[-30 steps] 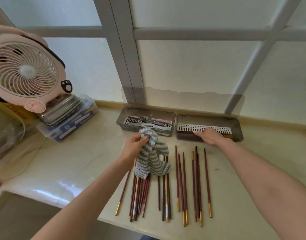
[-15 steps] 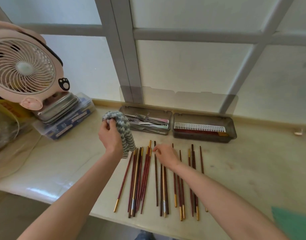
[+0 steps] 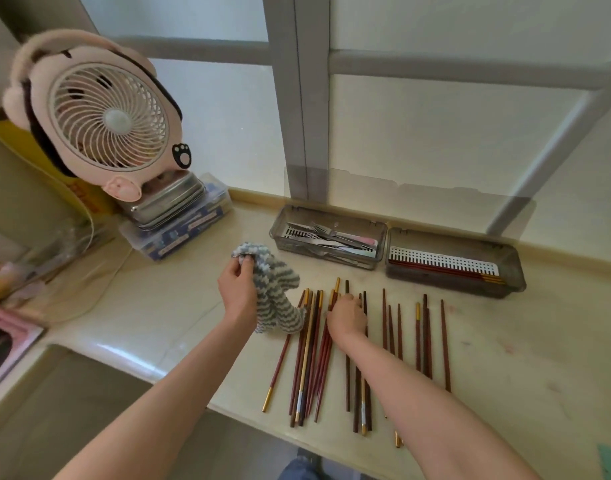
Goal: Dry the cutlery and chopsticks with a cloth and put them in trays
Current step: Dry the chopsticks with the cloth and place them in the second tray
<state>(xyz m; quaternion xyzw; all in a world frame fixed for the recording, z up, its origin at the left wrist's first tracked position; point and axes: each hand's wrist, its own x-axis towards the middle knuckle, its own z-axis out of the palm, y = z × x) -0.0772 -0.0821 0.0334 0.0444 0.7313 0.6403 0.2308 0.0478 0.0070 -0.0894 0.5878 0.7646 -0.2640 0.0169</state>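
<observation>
Far to the left of the smoky-grey plastic cutlery tray (image 3: 278, 229), a pink animal-shaped desk fan (image 3: 104, 116) sits propped on a stainless-steel lidded tin (image 3: 165, 202) and a clear plastic box (image 3: 182, 230), out of the working area and playing no part in this task. Just in front of that tray's left end, the left hand (image 3: 236, 289) pinches the top of a grey-and-white chevron-striped cloth (image 3: 274, 299) between thumb and curled fingers. The fabric hangs loose with its lower folds brushing the nearest loose sticks, and held this way it looks ready to wrap whatever is passed to it. Directly in front of the tray, the dark red wooden chopsticks with gold ends (image 3: 309, 358) lie on the pale polished stone counter (image 3: 151, 306), spread roughly parallel, likely so each can be picked out singly. The right hand (image 3: 345, 318) rests knuckles-up on the middle of that row, fingers bent down among the upper ends. Whether it has actually pinched one I cannot tell, since the fingertips are hidden. Inside the tray the silver metal forks and knives (image 3: 331, 237) are already stowed. Touching the tray's right end, a second matching grey tray (image 3: 453, 289) with a white slotted insert holds a few of the same chopsticks along its front side, so most of the sticks appear not yet dried.
</observation>
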